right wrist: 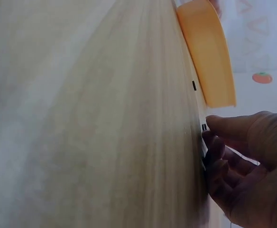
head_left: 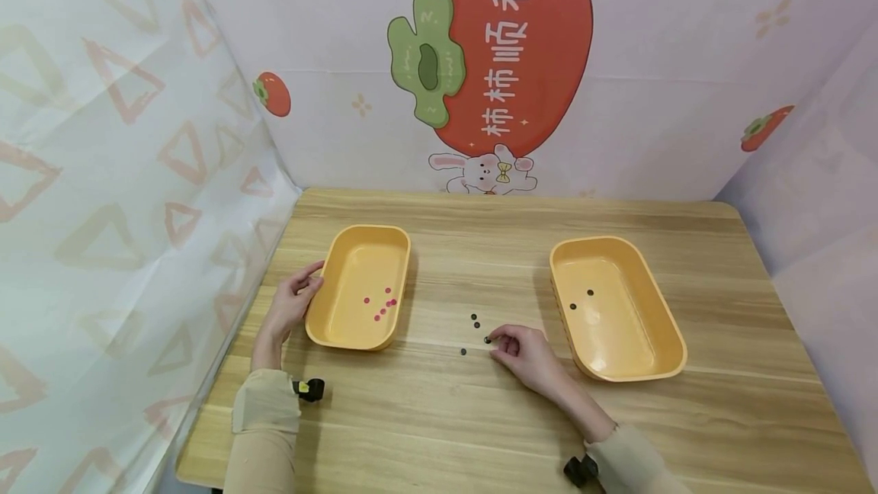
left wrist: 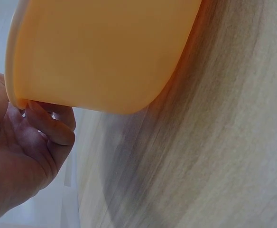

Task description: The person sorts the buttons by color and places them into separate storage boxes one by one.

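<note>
My left hand grips the left rim of a yellow plastic basket, thumb at the rim and curled fingers beneath it in the left wrist view. Several small pink discs lie inside. Over the middle of the table, my right hand reaches down with bent fingers. A small black disc is at its index fingertip, and the thumb tip stands a little apart. More black discs lie just beyond, and another black disc is to the left.
A second yellow basket stands at the right of the wooden table, holding two black discs. A printed white backdrop rises behind the table's back edge. Wrist cameras are strapped at both sleeves.
</note>
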### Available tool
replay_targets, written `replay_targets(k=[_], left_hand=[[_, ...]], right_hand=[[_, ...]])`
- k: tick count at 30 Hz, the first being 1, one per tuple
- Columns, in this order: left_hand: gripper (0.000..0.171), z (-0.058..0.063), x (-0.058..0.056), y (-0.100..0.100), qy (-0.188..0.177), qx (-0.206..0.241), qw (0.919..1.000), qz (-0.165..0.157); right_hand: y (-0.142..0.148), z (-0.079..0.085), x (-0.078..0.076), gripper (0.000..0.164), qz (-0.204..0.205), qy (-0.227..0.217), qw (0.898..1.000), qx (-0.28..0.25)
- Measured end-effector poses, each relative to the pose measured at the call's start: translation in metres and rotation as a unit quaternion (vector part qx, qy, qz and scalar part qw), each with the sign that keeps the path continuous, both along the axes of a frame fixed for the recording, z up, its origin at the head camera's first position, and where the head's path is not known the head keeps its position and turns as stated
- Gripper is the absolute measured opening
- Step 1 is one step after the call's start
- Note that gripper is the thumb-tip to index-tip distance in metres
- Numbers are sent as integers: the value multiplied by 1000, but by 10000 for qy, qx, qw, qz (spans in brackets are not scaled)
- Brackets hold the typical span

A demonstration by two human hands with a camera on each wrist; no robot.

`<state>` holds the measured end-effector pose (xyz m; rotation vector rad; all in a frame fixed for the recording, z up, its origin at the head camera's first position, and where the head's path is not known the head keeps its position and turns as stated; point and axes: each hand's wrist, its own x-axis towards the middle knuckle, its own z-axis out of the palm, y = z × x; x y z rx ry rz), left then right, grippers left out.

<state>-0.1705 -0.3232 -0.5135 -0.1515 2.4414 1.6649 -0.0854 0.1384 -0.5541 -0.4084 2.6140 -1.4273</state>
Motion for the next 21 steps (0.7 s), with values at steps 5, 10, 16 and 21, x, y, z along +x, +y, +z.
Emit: replay_targets(k=[5,10,16,21], left_hand=[[54,0,0,0,30,16,10000,-13],[54,0,0,-1,63,8,10000,-11],[54,-1,-1,-1,87,-25,9999,-56],[54,0,-1,0,95,-64,9999,-70]], right_hand=[[-7,-2,-4,10,-300,30,9985,451],[-14,-3,-8,15,-597,129,9956,710],[-19,-6,-13,11,-739,328,9931,846],[-17,-11,-12,12,-689,571,9917,925]])
